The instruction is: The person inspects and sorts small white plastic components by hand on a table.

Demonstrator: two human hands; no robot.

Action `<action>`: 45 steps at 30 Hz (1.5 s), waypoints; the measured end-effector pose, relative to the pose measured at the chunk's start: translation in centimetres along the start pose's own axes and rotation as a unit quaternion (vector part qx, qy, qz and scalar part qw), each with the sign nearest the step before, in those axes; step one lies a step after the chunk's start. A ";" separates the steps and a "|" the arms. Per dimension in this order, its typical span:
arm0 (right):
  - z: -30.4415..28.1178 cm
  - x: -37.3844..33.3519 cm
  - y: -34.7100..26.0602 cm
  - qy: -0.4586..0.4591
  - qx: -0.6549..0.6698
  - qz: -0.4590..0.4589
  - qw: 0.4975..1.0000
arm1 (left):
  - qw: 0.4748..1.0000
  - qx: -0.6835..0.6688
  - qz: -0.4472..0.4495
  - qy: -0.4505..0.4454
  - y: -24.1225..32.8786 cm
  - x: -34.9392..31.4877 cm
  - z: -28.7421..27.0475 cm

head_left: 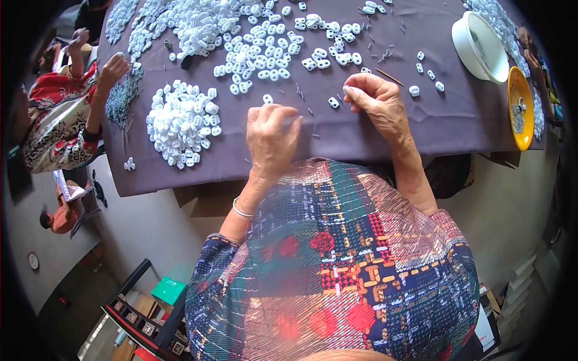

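My left hand (272, 137) is over the near part of the cloth, its fingers curled and their tips partly hidden. Just beyond its knuckles lies a white two-holed plastic piece (267, 98). To the right, my right hand (380, 103) is raised with thumb and forefinger pinched on a small white piece (346, 89), mostly covered by the fingertips. Another two-holed piece (333, 102) lies left of that hand. Several thin metal pins (300, 91) are scattered between my hands. A thin brown stick (389, 77) lies beyond my right hand.
A heap of white pieces (182, 123) sits left on the dark cloth (223, 165), with a larger spread (198, 27) behind. At right stand a white tub (480, 48) and a yellow dish (520, 108) holding small metal parts. Another person's hand (113, 68) shows at left, by a grey pin pile (124, 96).
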State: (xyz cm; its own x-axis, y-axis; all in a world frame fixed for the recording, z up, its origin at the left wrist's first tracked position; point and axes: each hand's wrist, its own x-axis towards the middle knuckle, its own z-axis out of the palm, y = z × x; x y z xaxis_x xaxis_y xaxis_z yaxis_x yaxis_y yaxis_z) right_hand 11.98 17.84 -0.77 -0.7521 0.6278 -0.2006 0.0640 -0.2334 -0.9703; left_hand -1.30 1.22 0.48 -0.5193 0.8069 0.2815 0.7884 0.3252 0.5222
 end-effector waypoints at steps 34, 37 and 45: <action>1.8 -1.4 0.4 -0.027 0.174 0.126 0.976 | 0.600 -0.667 -0.429 -0.106 0.7 0.9 0.2; 2.1 -1.4 0.1 -0.032 0.173 0.143 0.974 | 0.586 -0.681 -0.428 -0.098 0.4 0.4 0.3; 2.8 -1.5 0.1 -0.038 0.214 0.161 0.963 | 0.593 -0.673 -0.432 -0.095 0.3 -0.2 0.4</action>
State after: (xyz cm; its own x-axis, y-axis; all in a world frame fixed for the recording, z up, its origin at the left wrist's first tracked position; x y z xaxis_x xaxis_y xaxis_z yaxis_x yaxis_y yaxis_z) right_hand 11.30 14.83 -0.24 -0.7853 0.4193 -0.4555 0.0377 -0.7021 -0.7111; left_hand -0.84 1.40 0.23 -0.3900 0.7092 -0.5873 -0.7882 0.0727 0.6111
